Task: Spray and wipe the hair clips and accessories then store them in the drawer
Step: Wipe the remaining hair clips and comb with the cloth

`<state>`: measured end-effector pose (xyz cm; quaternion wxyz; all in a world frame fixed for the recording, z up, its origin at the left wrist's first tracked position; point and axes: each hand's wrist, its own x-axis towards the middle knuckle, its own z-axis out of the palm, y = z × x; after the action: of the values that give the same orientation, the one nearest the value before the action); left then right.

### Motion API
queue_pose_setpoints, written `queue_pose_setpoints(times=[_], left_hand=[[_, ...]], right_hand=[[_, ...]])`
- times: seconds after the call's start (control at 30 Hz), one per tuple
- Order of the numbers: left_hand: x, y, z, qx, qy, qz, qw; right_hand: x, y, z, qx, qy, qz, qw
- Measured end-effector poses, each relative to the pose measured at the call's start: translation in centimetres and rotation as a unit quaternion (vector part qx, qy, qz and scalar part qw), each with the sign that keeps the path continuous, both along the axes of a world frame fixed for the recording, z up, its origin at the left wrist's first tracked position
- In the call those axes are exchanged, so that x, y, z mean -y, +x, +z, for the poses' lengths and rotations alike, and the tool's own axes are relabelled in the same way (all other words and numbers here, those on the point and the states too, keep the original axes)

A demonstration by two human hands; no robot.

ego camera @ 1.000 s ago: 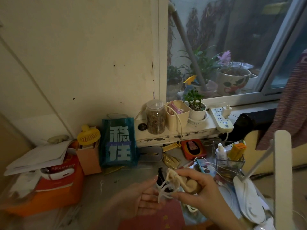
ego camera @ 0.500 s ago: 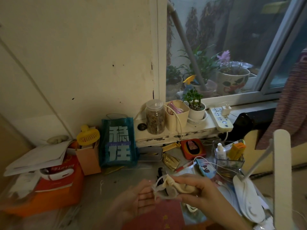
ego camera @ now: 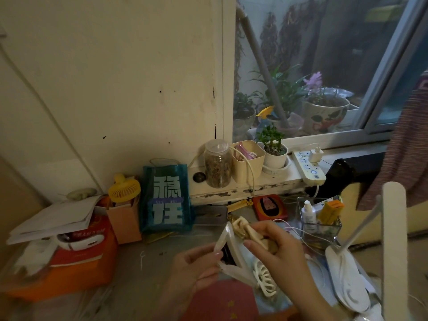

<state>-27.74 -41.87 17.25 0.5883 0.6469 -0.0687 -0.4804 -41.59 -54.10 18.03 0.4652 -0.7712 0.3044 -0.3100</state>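
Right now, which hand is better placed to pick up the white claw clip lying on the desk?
Right. The right hand is directly above the white claw clip, though its grip holds a beige cloth. The left hand holds a white pouch.

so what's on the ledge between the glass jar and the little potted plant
In the head view, a cream tub stands between the jar and the potted plant, with pink items inside it and a cream cable looping over its front.

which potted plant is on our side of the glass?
The small leafy plant in the ribbed white pot, on the sill between the beige cup and the power strip. The others sit outside the window.
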Motion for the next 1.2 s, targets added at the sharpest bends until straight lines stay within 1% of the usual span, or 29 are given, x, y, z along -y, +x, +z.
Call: queue_pose_setpoints(times=[0.07, 0.17, 0.23, 0.33, 0.4, 0.53, 0.7, 0.83, 0.93, 1.03, 1.1, 1.13, 1.2], left_hand=[[0.0, -0.2, 0.2, 0.008, -0.013, 0.0, 1.0], [-0.1, -0.2, 0.5, 0.012, -0.041, -0.001, 0.999], [-0.3, -0.1, 0.7, 0.014, -0.059, 0.005, 0.998], [-0.3, 0.0, 1.0, 0.014, -0.079, 0.014, 0.997], [-0.3, 0.1, 1.0, 0.008, -0.084, 0.018, 0.996], [-0.2, 0.0, 0.8, 0.003, -0.091, 0.026, 0.995], [-0.2, -0.1, 0.2, 0.034, -0.087, 0.045, 0.995], [-0.2, 0.2, -0.5, 0.036, -0.076, 0.084, 0.993], [-0.2, 0.5, -0.8, 0.032, -0.069, 0.103, 0.992], [-0.4, 0.7, -0.7, 0.038, -0.062, 0.109, 0.991], [-0.5, 0.6, -0.6, 0.044, -0.055, 0.103, 0.992], [-0.5, 0.5, -0.6, 0.048, -0.05, 0.1, 0.993], [-0.5, 0.2, -0.8, 0.062, -0.039, 0.094, 0.993]], right_hand=[[-0.3, 0.5, -0.2, -0.012, -0.018, -0.002, 1.0], [-0.6, 0.8, -0.7, 0.003, 0.008, 0.014, 1.0], [-0.9, 0.8, -0.5, 0.034, 0.064, 0.037, 0.997], [-1.2, 0.9, 0.0, 0.101, 0.182, 0.057, 0.976], [-1.2, 0.8, -0.1, 0.107, 0.208, 0.071, 0.97], [-1.2, 0.7, -0.8, 0.089, 0.196, 0.086, 0.973], [-1.4, 0.2, -2.1, 0.023, 0.075, 0.083, 0.993], [-2.1, -0.1, -2.2, -0.005, 0.005, 0.1, 0.995], [-2.7, -0.5, -2.5, -0.033, -0.026, 0.111, 0.993], [-2.6, -1.1, -2.7, -0.057, -0.029, 0.134, 0.989], [-2.0, -1.3, -2.6, -0.068, 0.001, 0.14, 0.988], [-1.6, -1.3, -2.4, -0.066, 0.022, 0.131, 0.989], [-0.9, -1.0, -1.9, -0.032, 0.067, 0.077, 0.994]])
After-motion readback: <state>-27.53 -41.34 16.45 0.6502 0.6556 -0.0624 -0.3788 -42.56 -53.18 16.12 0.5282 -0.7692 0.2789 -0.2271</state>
